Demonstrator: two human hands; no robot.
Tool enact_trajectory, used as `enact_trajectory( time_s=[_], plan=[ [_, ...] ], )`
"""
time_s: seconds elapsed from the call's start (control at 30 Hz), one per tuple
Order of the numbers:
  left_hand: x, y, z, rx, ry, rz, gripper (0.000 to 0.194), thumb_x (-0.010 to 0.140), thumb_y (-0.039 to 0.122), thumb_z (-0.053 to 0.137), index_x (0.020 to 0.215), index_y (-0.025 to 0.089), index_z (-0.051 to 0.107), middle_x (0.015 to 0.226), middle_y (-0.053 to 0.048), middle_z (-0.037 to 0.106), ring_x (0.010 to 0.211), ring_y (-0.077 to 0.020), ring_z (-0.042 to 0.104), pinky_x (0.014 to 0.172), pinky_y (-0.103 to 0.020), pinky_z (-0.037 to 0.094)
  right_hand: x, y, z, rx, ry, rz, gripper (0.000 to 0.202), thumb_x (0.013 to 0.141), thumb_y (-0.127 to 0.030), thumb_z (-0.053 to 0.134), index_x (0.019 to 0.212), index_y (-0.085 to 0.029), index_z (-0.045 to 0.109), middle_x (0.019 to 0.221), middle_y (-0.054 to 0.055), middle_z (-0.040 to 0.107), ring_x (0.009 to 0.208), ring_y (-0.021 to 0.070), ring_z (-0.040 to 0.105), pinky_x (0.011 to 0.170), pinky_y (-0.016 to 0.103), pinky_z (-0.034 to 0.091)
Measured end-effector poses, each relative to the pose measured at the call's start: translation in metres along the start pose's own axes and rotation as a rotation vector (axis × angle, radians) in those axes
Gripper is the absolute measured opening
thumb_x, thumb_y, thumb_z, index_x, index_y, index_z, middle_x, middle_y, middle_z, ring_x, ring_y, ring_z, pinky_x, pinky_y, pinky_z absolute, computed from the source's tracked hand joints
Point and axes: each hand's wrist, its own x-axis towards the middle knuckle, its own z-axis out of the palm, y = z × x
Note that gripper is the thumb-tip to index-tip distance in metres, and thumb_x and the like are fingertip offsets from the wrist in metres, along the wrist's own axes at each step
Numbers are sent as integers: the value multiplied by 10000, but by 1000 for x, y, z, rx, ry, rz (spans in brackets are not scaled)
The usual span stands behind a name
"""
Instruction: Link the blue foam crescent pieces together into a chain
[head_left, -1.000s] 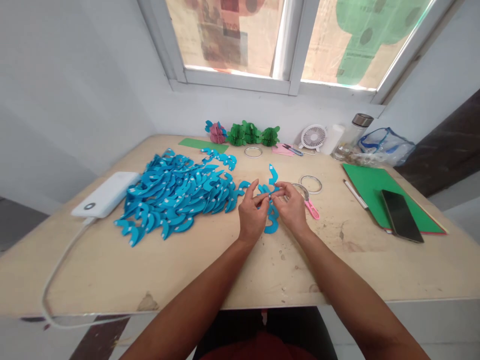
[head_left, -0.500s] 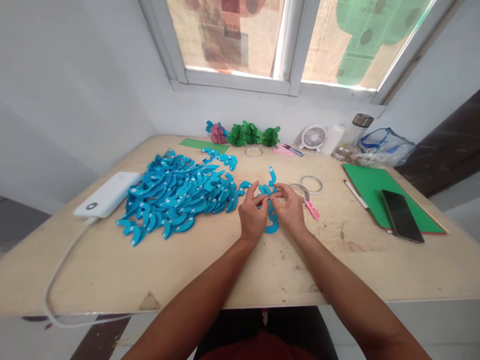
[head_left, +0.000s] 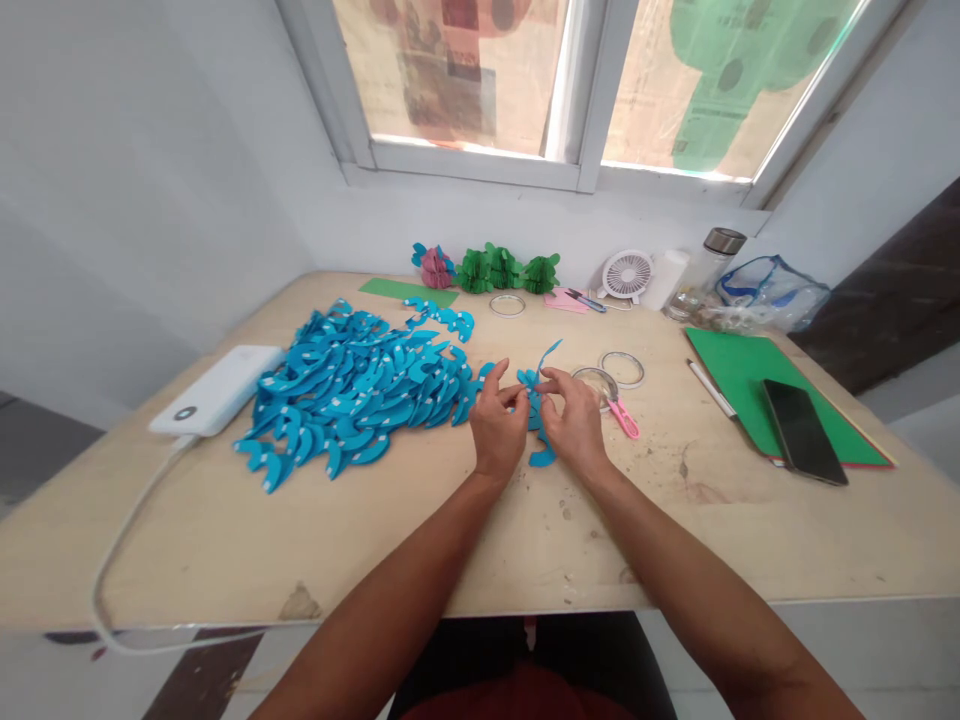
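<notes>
My left hand and my right hand meet over the table with fingertips pinched close together. Between them is a blue curved paper piece, its thin end standing up above my right fingers. My left fingertips pinch at blue paper too, though the exact grip is partly hidden. More blue paper pieces lie under and just behind my hands. To the left spreads a big heap of blue curved paper pieces, many with small white squares on them.
Right of my hands lie tape rings and a pink-handled tool. Further right, a phone rests on green sheets. A white power bank with a cable is at left. Green paper figures and a fan stand along the wall.
My hands have shifted slightly left and drawn a little apart. The blue piece that lay flat above my fingers now shows as a thin upright edge at my right fingers.
</notes>
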Motion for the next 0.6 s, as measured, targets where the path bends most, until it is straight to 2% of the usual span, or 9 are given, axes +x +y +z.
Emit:
enact_trajectory(
  time_s=[0.23, 0.47, 0.6],
  plan=[
    [2, 1, 0, -135, -22, -137, 399, 706, 118, 574, 1105, 134, 567, 788, -62, 697, 792, -193, 664, 754, -299, 503, 2, 2, -3, 66, 27, 61, 352, 732, -141, 480, 1069, -200, 562, 881, 35, 697, 925, 230, 594, 902, 420, 393],
    [2, -4, 7, -390, -37, -361, 539, 684, 182, 627, 1203, 146, 487, 691, -19, 681, 620, -159, 665, 640, -275, 531, 5, 10, 1, 208, 169, 129, 451, 733, -235, 540, 1180, -205, 489, 1018, 72, 632, 932, 211, 582, 840, 388, 441],
    [1, -4, 8, -448, -46, -376, 550, 670, 180, 640, 1198, 145, 492, 676, -14, 675, 579, -147, 653, 621, -272, 537, 6, 16, 3, 306, 136, 175, 468, 737, -256, 551, 1192, -188, 465, 851, 38, 654, 835, 192, 613, 788, 349, 465]
  ],
)
